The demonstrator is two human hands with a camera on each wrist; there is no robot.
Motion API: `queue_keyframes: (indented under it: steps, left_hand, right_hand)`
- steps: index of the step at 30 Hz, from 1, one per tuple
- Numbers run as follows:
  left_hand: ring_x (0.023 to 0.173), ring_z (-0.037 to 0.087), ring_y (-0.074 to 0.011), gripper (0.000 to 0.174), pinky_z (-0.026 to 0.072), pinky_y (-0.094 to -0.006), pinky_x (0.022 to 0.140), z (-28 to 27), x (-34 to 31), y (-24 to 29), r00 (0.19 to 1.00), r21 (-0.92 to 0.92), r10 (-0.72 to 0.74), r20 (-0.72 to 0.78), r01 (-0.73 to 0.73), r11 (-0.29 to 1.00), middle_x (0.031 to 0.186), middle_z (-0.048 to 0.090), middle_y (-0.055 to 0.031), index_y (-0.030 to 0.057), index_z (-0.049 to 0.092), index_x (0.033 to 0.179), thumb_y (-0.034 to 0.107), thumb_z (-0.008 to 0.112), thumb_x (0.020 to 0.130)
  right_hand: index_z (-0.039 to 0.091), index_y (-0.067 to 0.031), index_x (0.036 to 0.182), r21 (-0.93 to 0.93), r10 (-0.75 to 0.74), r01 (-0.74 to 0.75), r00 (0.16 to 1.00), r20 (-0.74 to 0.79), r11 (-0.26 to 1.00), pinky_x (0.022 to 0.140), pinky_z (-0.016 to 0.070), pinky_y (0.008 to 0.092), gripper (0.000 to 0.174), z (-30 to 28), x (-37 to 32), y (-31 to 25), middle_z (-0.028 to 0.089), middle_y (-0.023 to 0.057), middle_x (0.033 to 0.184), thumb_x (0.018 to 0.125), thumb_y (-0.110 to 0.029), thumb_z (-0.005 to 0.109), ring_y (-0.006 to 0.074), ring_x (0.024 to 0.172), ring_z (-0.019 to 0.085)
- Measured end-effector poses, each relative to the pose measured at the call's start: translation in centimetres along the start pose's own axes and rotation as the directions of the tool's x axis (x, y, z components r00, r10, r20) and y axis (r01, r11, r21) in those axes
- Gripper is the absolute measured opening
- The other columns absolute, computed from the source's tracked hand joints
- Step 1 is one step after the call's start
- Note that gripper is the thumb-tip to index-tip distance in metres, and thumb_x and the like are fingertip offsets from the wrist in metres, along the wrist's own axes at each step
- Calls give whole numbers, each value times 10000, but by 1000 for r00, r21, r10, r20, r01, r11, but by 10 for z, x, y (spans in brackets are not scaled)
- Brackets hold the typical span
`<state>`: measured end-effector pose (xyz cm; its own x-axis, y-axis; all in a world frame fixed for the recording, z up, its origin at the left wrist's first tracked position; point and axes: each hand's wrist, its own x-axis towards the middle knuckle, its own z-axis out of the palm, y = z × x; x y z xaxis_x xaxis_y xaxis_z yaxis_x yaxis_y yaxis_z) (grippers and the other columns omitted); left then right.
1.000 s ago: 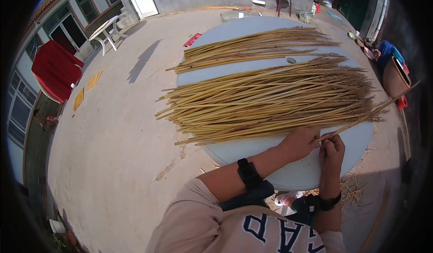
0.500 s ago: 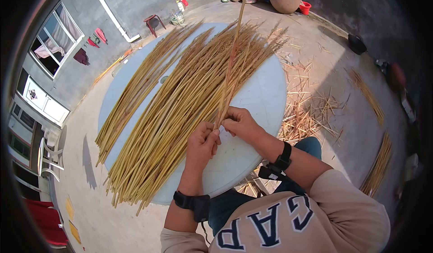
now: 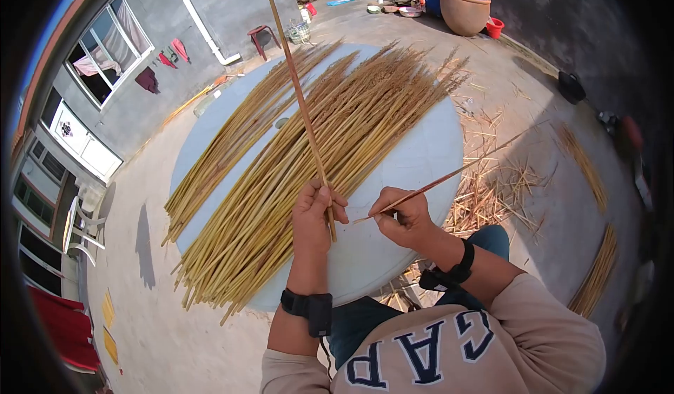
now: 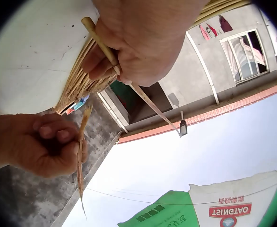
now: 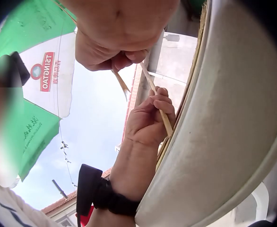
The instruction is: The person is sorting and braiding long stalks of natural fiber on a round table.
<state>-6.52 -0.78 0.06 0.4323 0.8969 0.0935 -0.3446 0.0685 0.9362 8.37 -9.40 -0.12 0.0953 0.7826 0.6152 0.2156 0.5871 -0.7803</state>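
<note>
My left hand point(image 3: 316, 211) holds a long sorghum-like stalk point(image 3: 302, 106) near its cut lower end, fingers and thumb around it. The stalk rises over the table, leaning to the left. To its right, my right hand point(image 3: 404, 215) pinches a thin reddish dry leaf sheath point(image 3: 449, 176), which points up and right, apart from the stalk. In the left wrist view the frayed end of the sheath point(image 4: 80, 165) sticks out of the fist. Beside the hands, a thick layer of stalks point(image 3: 281, 190) with brushy seed heads lies on the round table point(image 3: 365, 253).
A narrower row of stalks point(image 3: 225, 145) lies farther left on the table. Peeled scraps point(image 3: 491, 190) litter the ground at right, near two stalk bundles point(image 3: 597, 267). A clay pot point(image 3: 465, 13), red bucket point(image 3: 495, 27) and red stool point(image 3: 261, 39) stand beyond.
The hands, together on one stalk before, are now apart. My right hand has drawn the leaf sheath off to the right, and the stalk in my left hand now leans left. The head view has turned.
</note>
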Motion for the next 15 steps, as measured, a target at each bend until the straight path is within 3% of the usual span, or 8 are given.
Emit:
queue_keyframes:
  steps: [1, 2, 3, 5, 6, 8, 11, 15]
  left_hand:
    - [473, 502, -139, 168, 428, -252, 442, -5, 2, 1, 1000, -18, -5, 13, 5, 1000, 680, 569, -121, 17, 487, 915, 179, 445, 899]
    - [465, 497, -147, 166, 422, -252, 439, -10, 1, 2, 1000, -38, -6, 28, 7, 999, 679, 576, -132, 24, 494, 915, 179, 439, 899]
    - [465, 497, -147, 166, 422, -252, 439, -11, 0, 2, 1000, -45, -1, 20, 2, 999, 679, 576, -132, 24, 494, 915, 179, 439, 899]
    - [443, 467, -128, 167, 399, -227, 424, -7, -1, 3, 993, -48, -58, 106, 64, 997, 677, 575, -131, 20, 498, 924, 175, 439, 900]
    - [443, 467, -128, 167, 399, -227, 424, -3, -1, 4, 992, -56, -54, 118, 61, 997, 677, 575, -131, 20, 498, 924, 175, 439, 900]
    - [422, 433, -99, 160, 361, -192, 404, 2, -3, 3, 984, 13, -81, 160, 80, 997, 675, 575, -128, 21, 505, 923, 169, 449, 895]
    - [418, 420, -69, 143, 325, -171, 390, 0, -3, -1, 976, 87, -113, 188, 98, 991, 671, 576, -116, 24, 513, 913, 150, 453, 887]
    - [418, 366, -28, 145, 269, -149, 389, 4, -4, 3, 974, 207, -139, 177, 101, 973, 661, 569, -67, 15, 521, 923, 140, 465, 877]
  right_hand:
    - [545, 4, 797, 83, 42, -39, 999, -29, 996, 437, 327, 178, 105, -4, -2, -6, 496, 2, 623, 729, 63, 491, 48, 486, 432]
    - [543, -6, 803, 321, 191, -138, 972, -140, 937, 419, 330, 174, 90, -9, 0, -12, 492, 12, 608, 756, 34, 477, 55, 473, 438]
    - [539, -22, 807, 440, 268, -123, 921, -285, 890, 411, 329, 178, 76, -18, 7, -13, 491, 16, 601, 791, -18, 464, 56, 468, 439]
    - [546, -26, 833, 718, 428, 52, 772, -470, 694, 402, 325, 193, 136, -43, 27, 1, 493, 17, 623, 855, -142, 477, 71, 465, 438]
    - [546, -26, 833, 708, 419, 57, 772, -479, 704, 402, 325, 193, 136, -48, 33, 4, 493, 17, 623, 855, -142, 477, 71, 465, 438]
    - [556, -21, 855, 752, 603, -47, 632, -487, 657, 405, 328, 196, 198, -54, 40, 8, 499, 13, 638, 868, -210, 498, 78, 473, 444]
    - [563, -20, 889, 542, 558, -388, 807, -191, 746, 425, 349, 198, 239, -27, 36, 9, 545, 20, 699, 857, -255, 539, 65, 502, 468]
    - [571, -11, 935, 414, 486, -404, 867, -111, 816, 442, 377, 186, 199, -6, 35, 30, 568, 22, 715, 848, -189, 555, 61, 534, 499]
